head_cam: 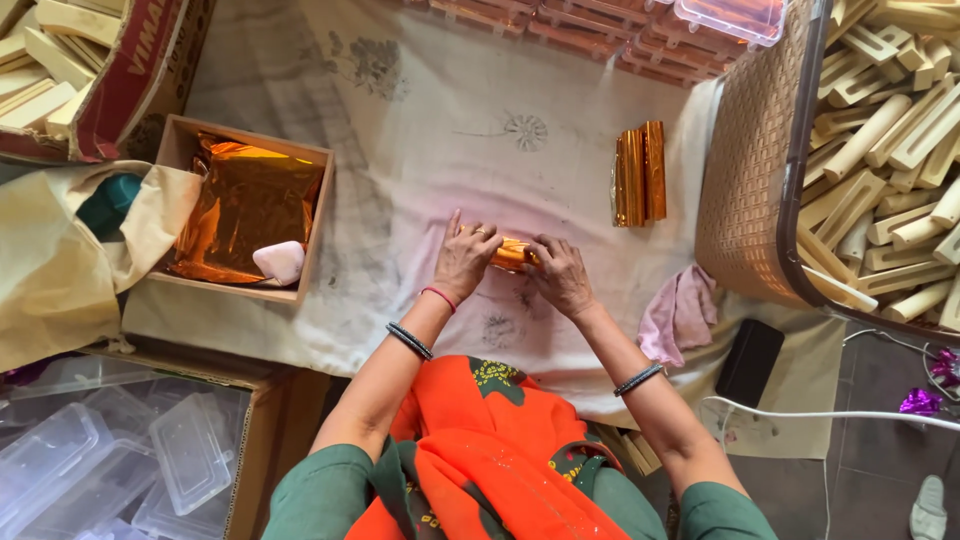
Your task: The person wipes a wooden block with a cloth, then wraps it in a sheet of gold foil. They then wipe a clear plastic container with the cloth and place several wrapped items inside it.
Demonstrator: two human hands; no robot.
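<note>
A short block wrapped in shiny orange-gold foil (512, 254) lies lengthwise, left to right, on the white flowered cloth (430, 130). Only its middle shows; both ends are hidden under the hands pressing on it.

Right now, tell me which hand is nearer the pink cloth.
Right. The right hand is just left of the pink cloth; the left hand is farther left, beyond the gold piece.
</note>
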